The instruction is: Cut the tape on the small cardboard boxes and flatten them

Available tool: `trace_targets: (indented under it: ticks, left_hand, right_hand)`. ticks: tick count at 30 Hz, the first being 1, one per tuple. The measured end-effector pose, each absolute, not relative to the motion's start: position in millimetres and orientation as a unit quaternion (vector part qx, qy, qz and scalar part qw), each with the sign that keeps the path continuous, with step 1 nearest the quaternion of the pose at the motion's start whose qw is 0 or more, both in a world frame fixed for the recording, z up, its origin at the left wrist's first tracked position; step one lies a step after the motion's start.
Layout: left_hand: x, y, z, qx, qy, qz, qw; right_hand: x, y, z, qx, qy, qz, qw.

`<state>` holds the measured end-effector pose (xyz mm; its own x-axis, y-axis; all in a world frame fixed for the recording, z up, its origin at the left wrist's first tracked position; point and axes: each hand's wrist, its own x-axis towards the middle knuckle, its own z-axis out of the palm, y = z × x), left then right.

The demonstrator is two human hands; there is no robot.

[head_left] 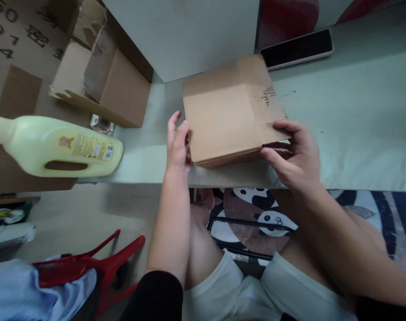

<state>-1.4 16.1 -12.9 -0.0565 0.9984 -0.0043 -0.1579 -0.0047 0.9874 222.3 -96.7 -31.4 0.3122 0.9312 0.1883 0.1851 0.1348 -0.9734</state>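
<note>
A brown cardboard box (223, 116) lies on the pale green tabletop near its front edge. Printed marks show at its right end, where a flap stands slightly apart and leaves a dark gap. My left hand (178, 147) holds the box's left side, with the thumb at the edge and some fingertips hidden behind it. At the right end, my right hand (299, 156) grips the flap area, fingers over the top and thumb below by the gap. What is inside the box is hidden.
To the left lies a pale yellow jug-like bottle (69, 146), in front of an opened carton (122, 84) and a small glass container (102, 124). A white panel (189, 35) stands behind the box. A long black-topped device (298, 48) sits back right. A red chair (105, 263) stands below left.
</note>
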Motion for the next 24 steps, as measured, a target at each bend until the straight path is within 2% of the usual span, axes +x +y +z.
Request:
trace_targets:
  ticks: [17, 24]
  left_hand:
    - [-5, 16, -6, 0.465, 0.429, 0.581, 0.512]
    - [-7, 11, 8, 0.401, 0.469, 0.574, 0.538]
  right_hand:
    - [222, -97, -34, -0.569, -0.494, 0.325, 0.572]
    - [224, -94, -36, -0.585, -0.475, 0.268, 0.600]
